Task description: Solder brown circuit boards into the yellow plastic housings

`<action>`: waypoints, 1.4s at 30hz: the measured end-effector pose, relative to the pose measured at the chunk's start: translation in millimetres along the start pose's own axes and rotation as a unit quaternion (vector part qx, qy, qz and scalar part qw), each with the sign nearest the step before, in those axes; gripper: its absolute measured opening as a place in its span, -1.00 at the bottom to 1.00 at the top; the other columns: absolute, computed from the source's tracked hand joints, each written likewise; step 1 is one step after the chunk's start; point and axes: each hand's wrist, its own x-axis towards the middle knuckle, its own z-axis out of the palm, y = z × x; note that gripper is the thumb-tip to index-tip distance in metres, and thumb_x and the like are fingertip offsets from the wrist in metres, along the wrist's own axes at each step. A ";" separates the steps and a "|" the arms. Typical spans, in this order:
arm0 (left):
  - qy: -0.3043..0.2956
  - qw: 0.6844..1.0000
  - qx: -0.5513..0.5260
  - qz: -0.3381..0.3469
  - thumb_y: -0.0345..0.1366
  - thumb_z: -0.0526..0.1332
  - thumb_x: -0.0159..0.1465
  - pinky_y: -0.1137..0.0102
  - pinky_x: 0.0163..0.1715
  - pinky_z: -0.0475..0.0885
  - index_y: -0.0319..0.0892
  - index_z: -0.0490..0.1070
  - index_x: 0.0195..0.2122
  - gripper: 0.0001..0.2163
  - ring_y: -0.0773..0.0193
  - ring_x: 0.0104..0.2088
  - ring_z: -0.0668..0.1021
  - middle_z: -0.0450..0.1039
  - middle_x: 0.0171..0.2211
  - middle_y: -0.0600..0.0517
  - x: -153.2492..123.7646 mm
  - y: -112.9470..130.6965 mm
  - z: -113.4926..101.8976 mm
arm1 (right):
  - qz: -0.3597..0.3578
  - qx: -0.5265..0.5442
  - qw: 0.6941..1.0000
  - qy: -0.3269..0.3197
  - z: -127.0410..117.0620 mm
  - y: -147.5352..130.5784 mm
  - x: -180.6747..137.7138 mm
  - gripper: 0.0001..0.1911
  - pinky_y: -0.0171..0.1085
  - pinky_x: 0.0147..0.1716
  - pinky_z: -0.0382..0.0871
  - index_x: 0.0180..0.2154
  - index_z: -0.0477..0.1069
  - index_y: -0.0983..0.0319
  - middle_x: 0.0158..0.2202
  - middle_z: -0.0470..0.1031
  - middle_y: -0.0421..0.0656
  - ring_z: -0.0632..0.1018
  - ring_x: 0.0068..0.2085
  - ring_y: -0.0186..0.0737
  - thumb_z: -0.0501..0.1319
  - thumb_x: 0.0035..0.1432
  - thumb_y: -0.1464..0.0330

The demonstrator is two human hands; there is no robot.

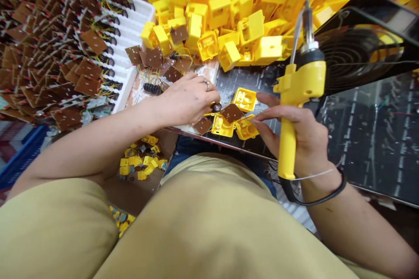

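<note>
On my feed, the left hand (191, 98) is over the near edge of the bench (369, 144), fingers curled, with a small round black part (216, 107) at the fingertips; I cannot tell whether they pinch it or only touch it. I have the right hand (303, 133) holding a yellow soldering gun (303, 85), its tip pointing up and away from the body, with the thumb and forefinger reaching to the edge of 1 of 3 open yellow cases (247, 127). These cases sit between the 2 hands, and 1 brown circuit board (232, 112) lies across the nearer 2. Another brown board (202, 125) is just below the left hand. Beyond, I see a heap of yellow housings (219, 11), a white ridged rack (139, 13) beside many brown boards at left, and a black fan (355, 50) at right.
</note>
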 end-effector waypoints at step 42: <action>0.061 0.979 -0.173 0.092 -0.43 0.16 0.40 0.18 0.27 0.46 -0.19 0.55 0.03 -0.75 0.02 0.29 0.48 0.49 0.20 -0.25 -91.5 19.3 3.4 | -0.044 0.012 0.998 -0.052 -7.8 17.0 -39.4 -0.37 -0.04 0.08 0.63 0.19 0.31 0.13 0.20 0.51 0.06 0.64 0.07 0.03 0.46 0.16 0.18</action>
